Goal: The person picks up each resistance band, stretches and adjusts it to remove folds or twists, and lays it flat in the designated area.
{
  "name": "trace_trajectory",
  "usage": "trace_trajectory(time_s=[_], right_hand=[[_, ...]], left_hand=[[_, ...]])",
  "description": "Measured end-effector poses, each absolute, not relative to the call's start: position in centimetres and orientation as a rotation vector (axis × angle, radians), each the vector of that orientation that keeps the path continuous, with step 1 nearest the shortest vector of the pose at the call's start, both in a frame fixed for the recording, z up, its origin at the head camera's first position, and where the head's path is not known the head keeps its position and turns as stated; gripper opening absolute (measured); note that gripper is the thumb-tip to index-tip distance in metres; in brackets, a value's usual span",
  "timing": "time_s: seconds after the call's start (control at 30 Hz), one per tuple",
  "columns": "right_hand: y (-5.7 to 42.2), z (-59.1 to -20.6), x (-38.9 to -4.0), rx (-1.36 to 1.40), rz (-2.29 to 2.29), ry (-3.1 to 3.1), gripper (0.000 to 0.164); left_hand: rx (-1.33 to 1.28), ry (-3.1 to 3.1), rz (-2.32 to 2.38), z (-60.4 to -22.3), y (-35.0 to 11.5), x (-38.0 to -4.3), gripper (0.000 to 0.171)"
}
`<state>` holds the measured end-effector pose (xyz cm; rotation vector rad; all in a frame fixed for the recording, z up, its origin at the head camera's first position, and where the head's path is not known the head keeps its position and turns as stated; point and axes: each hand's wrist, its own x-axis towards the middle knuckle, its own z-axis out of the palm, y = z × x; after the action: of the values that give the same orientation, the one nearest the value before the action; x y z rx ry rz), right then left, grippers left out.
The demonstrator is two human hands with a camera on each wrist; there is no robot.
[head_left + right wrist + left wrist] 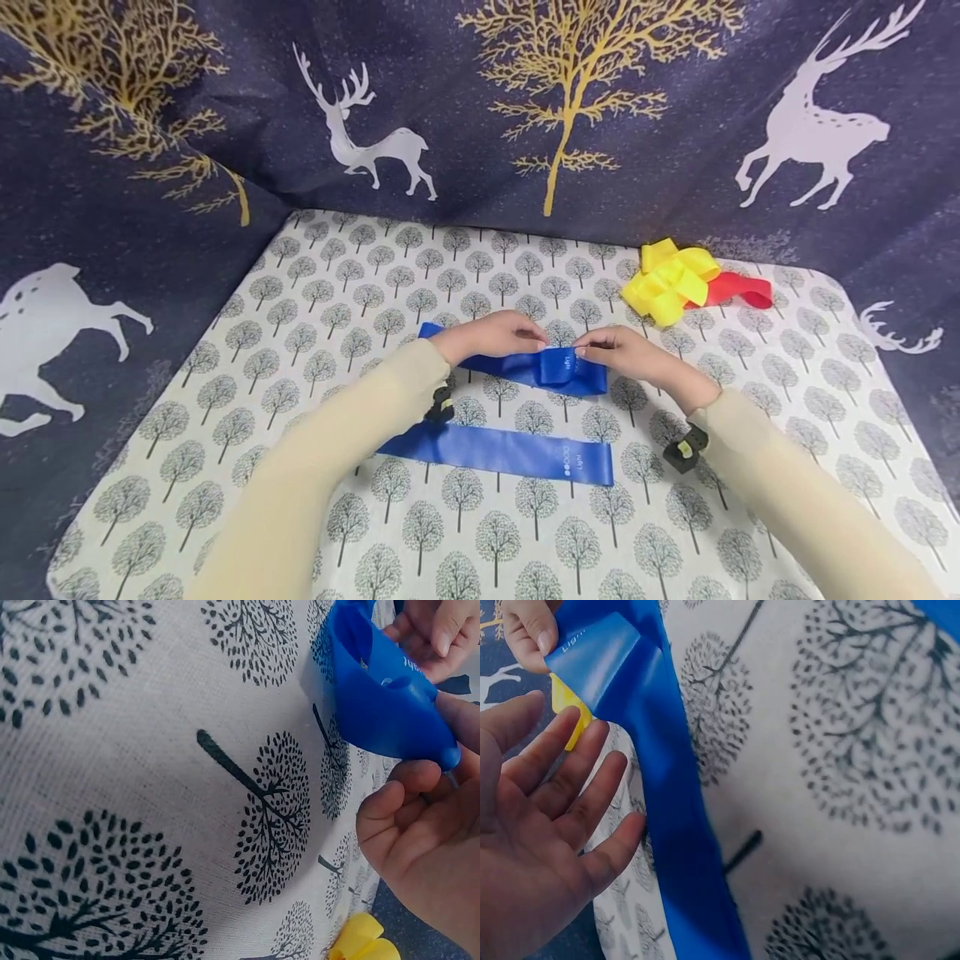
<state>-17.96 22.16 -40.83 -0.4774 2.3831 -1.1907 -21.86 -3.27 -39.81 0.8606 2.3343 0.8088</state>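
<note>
A blue elastic exercise band [495,367] lies across the table, its right part folded up into a raised flap printed "Light". My right hand [618,350] pinches the upper edge of this flap between thumb and fingers; the right wrist view shows the blue band [390,712] bent into a loop there. Close by on the left is my left hand [495,333], its fingers [570,780] loosely spread and apart from the flap in the left wrist view. Nearer me, another blue strip [495,450] with "Light" print lies flat, its left end hidden by my left forearm.
A bunched yellow band [671,279] sits at the back right of the table, against a red band [738,290]. The tabletop has a white tree-print cloth [495,533]. A dark blue curtain [465,100] with deer and trees hangs behind and to the left.
</note>
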Motion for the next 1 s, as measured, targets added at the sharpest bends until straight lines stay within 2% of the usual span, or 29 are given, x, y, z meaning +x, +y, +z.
trace_trajectory(time_s=[0.23,0.43,0.73,0.87,1.0], right_hand=[[22.2,-41.3,-18.0,-0.543,-1.052,2.474,0.020],[22.4,-41.2,-17.9,-0.677,-0.807,2.607,0.014],[21.3,-41.2,-18.9,-0.672,-0.804,2.570,0.022],[20.4,-41.4,-19.4,-0.656,-0.797,2.550,0.024],[19.8,-41.7,-20.0,-0.671,-0.814,2.506,0.019]], left_hand=[[0.861,2.378,0.770,-40.6,-5.9,-22.2,0.027],[0.735,2.558,0.628,-40.3,-10.1,-22.5,0.028],[0.486,2.571,0.546,-39.6,-15.2,-22.9,0.026],[0.483,2.530,0.588,-39.5,-16.1,-22.9,0.024],[0.510,2.485,0.668,-39.6,-16.6,-23.1,0.019]])
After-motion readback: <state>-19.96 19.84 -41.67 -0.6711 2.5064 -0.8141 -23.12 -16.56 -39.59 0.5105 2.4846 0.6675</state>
